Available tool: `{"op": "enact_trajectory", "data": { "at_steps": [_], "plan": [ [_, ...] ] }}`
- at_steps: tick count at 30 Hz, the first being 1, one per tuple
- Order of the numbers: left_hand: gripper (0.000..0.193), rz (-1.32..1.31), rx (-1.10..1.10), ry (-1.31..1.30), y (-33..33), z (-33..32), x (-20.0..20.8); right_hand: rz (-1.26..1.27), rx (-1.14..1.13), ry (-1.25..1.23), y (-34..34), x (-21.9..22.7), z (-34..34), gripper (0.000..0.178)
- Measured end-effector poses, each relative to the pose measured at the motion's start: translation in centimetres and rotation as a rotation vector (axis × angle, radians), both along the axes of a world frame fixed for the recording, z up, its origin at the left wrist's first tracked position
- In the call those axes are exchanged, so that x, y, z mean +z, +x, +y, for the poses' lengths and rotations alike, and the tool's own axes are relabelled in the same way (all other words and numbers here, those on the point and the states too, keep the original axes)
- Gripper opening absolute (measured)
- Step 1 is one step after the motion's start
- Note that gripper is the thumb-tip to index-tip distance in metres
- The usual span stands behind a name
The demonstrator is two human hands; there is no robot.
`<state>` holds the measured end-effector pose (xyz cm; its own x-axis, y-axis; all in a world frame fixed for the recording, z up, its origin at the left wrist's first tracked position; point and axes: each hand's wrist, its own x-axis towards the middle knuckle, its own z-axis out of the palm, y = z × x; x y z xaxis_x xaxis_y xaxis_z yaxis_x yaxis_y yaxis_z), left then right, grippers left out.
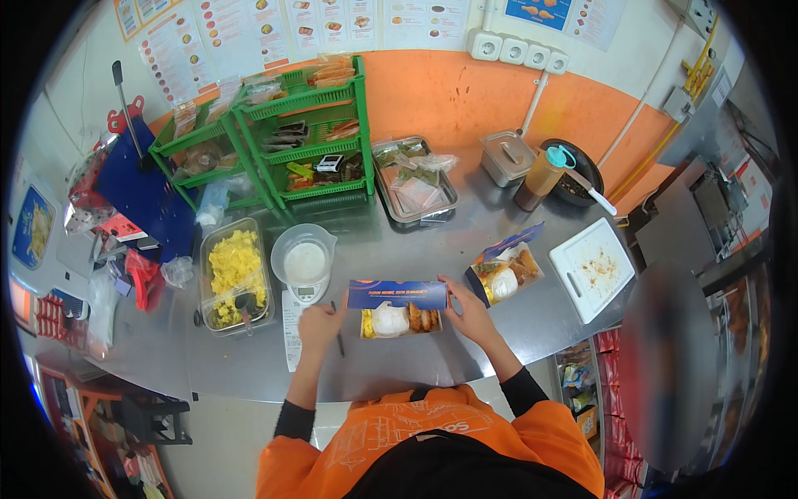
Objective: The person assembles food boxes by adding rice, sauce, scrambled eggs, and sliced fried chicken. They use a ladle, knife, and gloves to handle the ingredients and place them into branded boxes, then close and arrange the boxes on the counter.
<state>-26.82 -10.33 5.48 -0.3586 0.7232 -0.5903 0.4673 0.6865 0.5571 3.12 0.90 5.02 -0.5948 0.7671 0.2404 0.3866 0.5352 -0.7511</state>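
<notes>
In front of me stands a lunch box [401, 335] with rice, fried chicken pieces and something yellow in it. Its dark blue printed lid [397, 293] is raised at the far side. My left hand [319, 329] has its fingers closed at the lid's left edge. My right hand [474, 318] grips the lid's right edge, thumb and fingers at the corner. A thin dark pen-like stick [342, 343] lies beside my left hand, over the steel table. A second lunch box [504, 280], also with its lid up, sits to the far right, holding rice and chicken.
Left are a kitchen scale with a bowl [304, 259], a paper slip [291, 333] and a tray of yellow food [236, 270]. Behind stand green racks [320, 141] and a steel tray [413, 179]. Right are a sauce bottle [540, 181], a pan [582, 170] and a white cutting board [591, 270].
</notes>
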Motion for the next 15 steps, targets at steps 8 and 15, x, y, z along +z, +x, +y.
{"op": "enact_trajectory", "data": {
  "at_steps": [8, 15],
  "plan": [
    [0.051, -1.462, 0.516, 0.759, 5.3, 0.3, -6.0, -0.002, -0.035, 0.111, 0.0, -1.5, -1.3, 0.060],
    [0.079, -1.640, 0.647, 0.627, 3.2, -3.6, -5.6, -0.107, -0.008, 0.358, 1.3, -6.0, -3.4, 0.061]
  ]
}}
